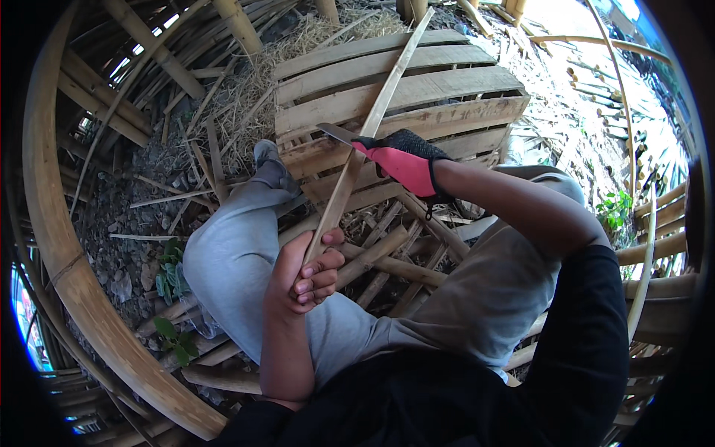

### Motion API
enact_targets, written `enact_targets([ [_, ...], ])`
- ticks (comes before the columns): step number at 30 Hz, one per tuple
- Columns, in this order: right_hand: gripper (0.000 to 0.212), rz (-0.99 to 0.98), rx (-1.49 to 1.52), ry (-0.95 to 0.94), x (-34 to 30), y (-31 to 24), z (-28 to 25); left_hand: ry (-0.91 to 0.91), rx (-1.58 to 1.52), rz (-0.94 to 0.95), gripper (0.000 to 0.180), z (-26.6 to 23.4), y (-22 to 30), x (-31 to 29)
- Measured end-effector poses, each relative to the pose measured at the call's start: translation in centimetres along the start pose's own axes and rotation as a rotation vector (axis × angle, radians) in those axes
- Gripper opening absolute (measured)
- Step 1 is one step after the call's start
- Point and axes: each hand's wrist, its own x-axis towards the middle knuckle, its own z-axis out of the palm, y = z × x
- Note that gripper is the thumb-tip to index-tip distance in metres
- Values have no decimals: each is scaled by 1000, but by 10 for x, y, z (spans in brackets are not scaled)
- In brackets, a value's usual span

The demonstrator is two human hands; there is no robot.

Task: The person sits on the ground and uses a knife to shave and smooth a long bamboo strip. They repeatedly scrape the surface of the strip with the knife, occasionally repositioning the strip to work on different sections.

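My left hand point(302, 274), bare, grips the lower end of a long thin bamboo strip point(376, 112) that runs up and away toward the top of the view. My right hand point(402, 158), in a red and black glove, holds a knife whose grey blade point(337, 133) sticks out to the left and lies against the strip about halfway along it. Both hands are above my knees, which are covered by grey trousers point(238, 253).
A wooden slatted pallet point(447, 82) lies ahead under the strip. Bamboo poles, offcuts and dry straw point(253, 89) cover the ground. A thick curved bamboo pole point(52, 238) arcs along the left. Small green plants point(173, 272) grow by my left knee.
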Motion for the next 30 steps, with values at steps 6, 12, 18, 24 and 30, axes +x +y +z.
enact_targets([
  [6,56,-3,-47,-184,-13,-22,-15,53,21,27,20,3,-3,2],
  [12,60,200,140,-102,24,8,-25,44,-91,19,21,8,-3,7],
  [18,60,166,31,-130,11,-10,-25,51,-80,45,22,12,1,7],
  [24,69,26,-52,-185,-4,-13,-15,-8,-110,68,22,2,3,6],
  [30,70,-166,-20,-205,-4,5,-5,26,-79,30,22,4,1,1],
])
